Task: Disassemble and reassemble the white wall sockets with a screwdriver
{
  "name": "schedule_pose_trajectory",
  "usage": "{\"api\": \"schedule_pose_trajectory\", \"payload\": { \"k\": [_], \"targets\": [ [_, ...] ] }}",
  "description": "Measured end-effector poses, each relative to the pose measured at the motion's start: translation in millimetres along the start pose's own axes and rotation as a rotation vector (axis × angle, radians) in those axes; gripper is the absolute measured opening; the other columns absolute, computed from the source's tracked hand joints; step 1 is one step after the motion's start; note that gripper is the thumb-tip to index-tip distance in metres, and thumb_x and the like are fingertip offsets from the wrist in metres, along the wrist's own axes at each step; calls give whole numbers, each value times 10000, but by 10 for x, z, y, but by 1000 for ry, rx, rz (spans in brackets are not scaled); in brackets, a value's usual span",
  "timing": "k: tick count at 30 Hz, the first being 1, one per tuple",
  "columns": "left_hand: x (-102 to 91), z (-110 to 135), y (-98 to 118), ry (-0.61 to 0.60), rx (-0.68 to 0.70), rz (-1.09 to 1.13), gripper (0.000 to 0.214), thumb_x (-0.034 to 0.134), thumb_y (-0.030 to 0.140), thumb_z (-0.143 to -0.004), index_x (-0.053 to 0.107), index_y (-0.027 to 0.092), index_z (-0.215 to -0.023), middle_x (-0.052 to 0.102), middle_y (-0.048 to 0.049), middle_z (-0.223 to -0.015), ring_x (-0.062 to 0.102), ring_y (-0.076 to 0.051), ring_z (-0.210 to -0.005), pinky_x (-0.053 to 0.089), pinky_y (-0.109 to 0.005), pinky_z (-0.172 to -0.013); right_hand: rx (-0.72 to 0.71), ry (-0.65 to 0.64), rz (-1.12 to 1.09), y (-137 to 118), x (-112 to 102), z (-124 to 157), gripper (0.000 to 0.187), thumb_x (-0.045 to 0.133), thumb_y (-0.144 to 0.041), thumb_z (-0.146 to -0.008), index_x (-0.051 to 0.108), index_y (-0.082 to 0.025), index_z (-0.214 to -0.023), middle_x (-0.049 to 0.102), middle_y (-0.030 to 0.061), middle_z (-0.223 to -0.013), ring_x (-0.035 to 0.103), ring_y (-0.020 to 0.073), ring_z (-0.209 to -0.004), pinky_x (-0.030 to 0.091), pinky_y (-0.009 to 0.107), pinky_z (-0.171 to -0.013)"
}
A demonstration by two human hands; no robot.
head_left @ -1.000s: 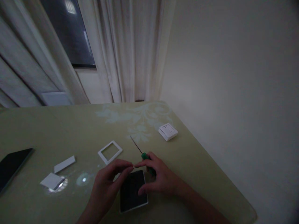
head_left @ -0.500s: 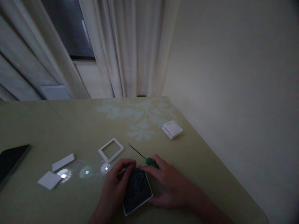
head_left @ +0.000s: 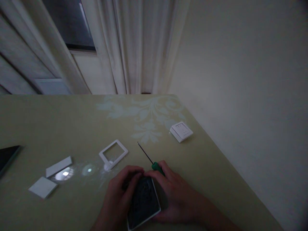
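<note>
Near the front of the table, a dark-backed switch panel (head_left: 144, 202) with a thin white rim is tilted between my hands. My left hand (head_left: 121, 192) is closed at its left and upper edge, the thumb and fingertips pinched at the top; whether a small part sits between them I cannot make out. My right hand (head_left: 175, 192) grips a green-handled screwdriver (head_left: 157, 167), its thin shaft pointing up and left, away from the panel. Fingers of that same hand also touch the panel's top and right side. A white rectangular frame (head_left: 102, 155) lies just beyond my left hand.
A white wall socket (head_left: 182, 131) sits towards the table's right edge. Two white cover plates, a narrow strip (head_left: 57, 166) and a squarer plate (head_left: 43, 187), lie on the left. A dark flat object (head_left: 8, 157) is at the far left. Wall and curtains (head_left: 130, 48) border the table.
The view has shifted slightly. My hands and the panel sit a little lower and further right in view, and the screwdriver points somewhat more upright. Both hands keep their hold.
</note>
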State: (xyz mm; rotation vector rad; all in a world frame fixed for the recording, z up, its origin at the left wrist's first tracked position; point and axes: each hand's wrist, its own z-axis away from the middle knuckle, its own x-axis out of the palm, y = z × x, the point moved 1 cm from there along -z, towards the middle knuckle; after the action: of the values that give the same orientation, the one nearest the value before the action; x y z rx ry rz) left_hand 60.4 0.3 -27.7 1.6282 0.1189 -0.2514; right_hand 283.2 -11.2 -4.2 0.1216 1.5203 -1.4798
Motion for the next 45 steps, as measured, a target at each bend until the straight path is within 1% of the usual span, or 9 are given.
{"api": "schedule_pose_trajectory", "payload": {
  "k": [3,13,20,24,30,33,38,42,45],
  "targets": [
    [7,7,30,-8,6,6,155,680,376,-972,811,297,-946,843,8,-854,820,-202,-775,657,-244,-698,10,-19,1,15,12,1,1090,990,-438,-616,485,-315,-1575,430,175,-1564,564,449,-1403,541,514,-1104],
    [14,1,54,-7,-49,29,180,693,427,-964,808,290,-944,847,-8,-852,834,-227,-776,672,-266,-674,38,-55,14,44,40,16,1171,998,-420,-601,425,-335,-1619,357,203,-1638,506,499,-1471,510,564,-1135],
    [0,-19,88,8,-91,43,211,706,462,-938,806,276,-924,848,-16,-834,834,-232,-747,681,-274,-647,44,-36,2,4,18,5,1135,1003,-422,-584,472,-324,-1583,417,183,-1573,606,453,-1348,550,529,-1074],
    [-65,-63,40,-2,-109,90,186,741,445,-917,813,274,-924,853,-22,-862,838,-229,-788,693,-279,-700,12,-29,-20,-23,1,-2,1116,984,-399,-647,435,-373,-1618,445,148,-1550,575,427,-1391,524,516,-1118],
    [-114,-87,6,-24,-125,93,182,756,440,-909,821,270,-916,855,-29,-867,832,-232,-786,700,-303,-726,2,-25,-49,-49,-25,-6,1071,978,-445,-697,448,-375,-1624,492,138,-1501,642,376,-1274,549,481,-1074],
    [-101,-72,11,-26,-125,95,192,743,448,-914,823,273,-912,854,-25,-857,832,-231,-773,700,-298,-714,2,-25,-44,-31,-13,-7,1085,987,-424,-661,466,-372,-1611,493,137,-1512,625,393,-1310,552,485,-1072],
    [-71,-43,16,-18,-96,75,166,721,419,-942,820,287,-919,847,-4,-841,832,-215,-768,683,-259,-689,6,-41,-4,20,25,-1,1128,983,-441,-658,431,-368,-1640,421,175,-1604,521,468,-1450,519,549,-1117],
    [-50,-13,11,-11,-82,74,152,712,400,-957,817,291,-940,844,3,-855,833,-212,-774,676,-251,-685,-13,-52,27,46,66,-3,1144,979,-454,-655,410,-357,-1642,432,179,-1585,553,461,-1415,523,550,-1107],
    [-50,15,14,-4,-84,63,145,715,402,-967,820,303,-957,845,9,-868,829,-205,-788,670,-236,-680,-12,-41,58,54,121,-9,1141,987,-499,-619,443,-335,-1608,457,183,-1542,618,448,-1311,559,553,-1049]
  ]
}}
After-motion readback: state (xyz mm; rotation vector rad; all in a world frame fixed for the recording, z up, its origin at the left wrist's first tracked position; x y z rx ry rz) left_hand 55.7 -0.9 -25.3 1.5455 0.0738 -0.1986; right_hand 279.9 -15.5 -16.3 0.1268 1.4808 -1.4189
